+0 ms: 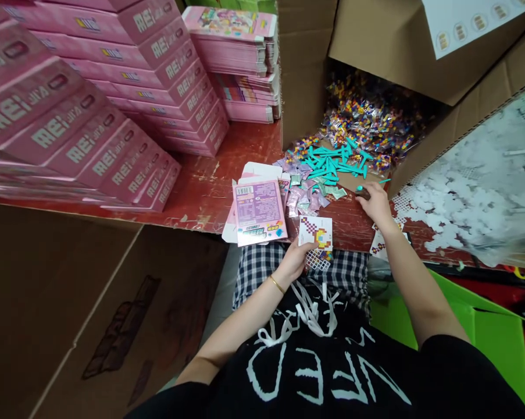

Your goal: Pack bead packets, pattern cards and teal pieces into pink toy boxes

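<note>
My left hand (293,261) is closed on a white pattern card (309,237) printed with a small pixel picture, above my lap. A white plastic grid (318,261) and some coloured beads show under the card in the same grip. My right hand (376,203) is closed at the right of the table, its fingers around a thin teal plastic stick (384,181) whose ends show on both sides. Similar teal sticks (327,163) with wide ends lie in a heap beyond it. Small lilac and green sachets (306,196) are scattered between my hands.
Flattened pink boxes (260,212) lie at the table edge. Stacked pink boxes (175,75) fill the left. An open carton (306,70) holds bead bags (371,116). White grids (467,192) are heaped at right, above a green bin (497,343). Another card (381,243) lies beneath my right forearm.
</note>
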A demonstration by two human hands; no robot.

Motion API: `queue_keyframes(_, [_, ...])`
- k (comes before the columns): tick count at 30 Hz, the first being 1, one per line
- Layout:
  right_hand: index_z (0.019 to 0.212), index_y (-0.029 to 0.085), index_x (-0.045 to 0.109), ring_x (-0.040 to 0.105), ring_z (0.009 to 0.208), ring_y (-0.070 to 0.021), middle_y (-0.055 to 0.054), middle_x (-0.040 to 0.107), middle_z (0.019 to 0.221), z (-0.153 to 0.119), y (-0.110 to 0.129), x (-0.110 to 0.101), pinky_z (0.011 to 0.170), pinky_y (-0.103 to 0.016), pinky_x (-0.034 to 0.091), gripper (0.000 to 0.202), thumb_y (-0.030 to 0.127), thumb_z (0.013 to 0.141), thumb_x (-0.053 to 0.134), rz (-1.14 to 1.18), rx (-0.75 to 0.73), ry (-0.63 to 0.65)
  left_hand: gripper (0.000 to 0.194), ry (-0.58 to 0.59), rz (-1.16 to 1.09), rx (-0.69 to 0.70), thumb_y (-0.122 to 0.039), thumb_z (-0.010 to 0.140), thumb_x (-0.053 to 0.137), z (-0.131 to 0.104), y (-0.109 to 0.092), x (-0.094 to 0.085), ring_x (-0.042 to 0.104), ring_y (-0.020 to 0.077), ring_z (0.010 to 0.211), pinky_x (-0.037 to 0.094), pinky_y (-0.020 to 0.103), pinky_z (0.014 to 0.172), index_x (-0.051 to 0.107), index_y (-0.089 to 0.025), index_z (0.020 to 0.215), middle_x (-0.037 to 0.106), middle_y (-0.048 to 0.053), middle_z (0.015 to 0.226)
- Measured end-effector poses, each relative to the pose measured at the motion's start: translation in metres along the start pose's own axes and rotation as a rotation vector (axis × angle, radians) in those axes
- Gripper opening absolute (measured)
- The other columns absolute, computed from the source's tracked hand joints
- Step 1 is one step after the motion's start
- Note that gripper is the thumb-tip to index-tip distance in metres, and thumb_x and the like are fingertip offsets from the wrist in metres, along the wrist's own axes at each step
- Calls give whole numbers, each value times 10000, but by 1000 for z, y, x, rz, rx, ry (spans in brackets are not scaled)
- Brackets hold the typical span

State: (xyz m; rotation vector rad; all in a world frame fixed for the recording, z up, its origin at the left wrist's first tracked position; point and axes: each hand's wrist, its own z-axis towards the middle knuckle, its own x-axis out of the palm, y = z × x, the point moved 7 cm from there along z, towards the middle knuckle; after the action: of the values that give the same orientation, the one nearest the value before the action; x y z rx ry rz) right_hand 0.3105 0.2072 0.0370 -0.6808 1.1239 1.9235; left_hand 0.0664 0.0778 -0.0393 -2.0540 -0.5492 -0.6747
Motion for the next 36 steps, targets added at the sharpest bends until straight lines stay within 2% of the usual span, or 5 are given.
queue_keyframes(11, [1166,168,627,515,1255,-255,-143,567,1329,-30,5,68,1095,-457,393,331,240,908,433,114,133,23,400,-6,-2,-66,-103,582,756,18,19,2,716,240,808,533,425,896,645,-119,965,760,89,875])
queue_keyframes(15, [1081,174,649,526,1209,-261,-152,602,1261,-33,-2,63,1076,-455,386,326,301,947,380,85,127,-135,396,7,-2,-62,-117,593,761,22,21,6,717,236,836,524,407,914,652,-123,973,760,87,903])
queue_keyframes(22, [885,211,654,566,952,-264,-82,628,940,-53,8,58,879,-422,467,255,445,786,665,74,99,368,423,22,7,-33,-160,612,797,13,10,-2,714,232,856,520,405,923,664,-127,1012,760,88,955])
queue_keyframes(27, [774,188,607,591,827,-225,-64,627,847,-68,-6,45,793,-395,488,284,447,715,706,289,365,304,437,51,22,-18,-264,635,836,8,8,-3,711,242,885,507,428,941,673,-128,1017,752,109,1001])
queue_keyframes(36, [835,231,651,594,966,-241,-60,645,912,-73,117,25,934,-449,479,219,427,758,713,553,310,-62,616,77,84,149,-219,542,887,-1,-4,5,675,229,988,431,412,1024,647,-145,1105,736,84,1054])
